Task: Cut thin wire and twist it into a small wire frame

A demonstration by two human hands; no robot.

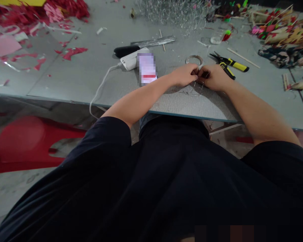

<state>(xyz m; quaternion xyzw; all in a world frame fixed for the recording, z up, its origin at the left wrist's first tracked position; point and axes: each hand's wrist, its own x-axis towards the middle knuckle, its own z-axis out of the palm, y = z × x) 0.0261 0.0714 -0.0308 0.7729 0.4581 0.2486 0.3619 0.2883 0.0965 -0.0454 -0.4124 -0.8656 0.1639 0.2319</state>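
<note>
My left hand (186,74) and my right hand (214,76) meet fingertip to fingertip above the near part of the grey table. Both are closed in a pinch on thin wire. Loose loops of this wire (195,89) hang just under the fingers. What else the fingertips may hold is too small to tell. Directly behind the hands lies a roll of tape (195,60). Pliers with yellow and black handles (228,64) rest beyond my right hand. Left of my left hand are a lit phone (147,67) and a white power strip (129,61) with a cord.
Behind the phone lies a black-handled tool (127,51). Silvery wire tangles (176,13) fill the back. Red paper scraps (74,52) lie left, colourful craft pieces (282,30) right. A thin stick (243,57) is near the pliers. A red stool (27,141) stands below the table edge.
</note>
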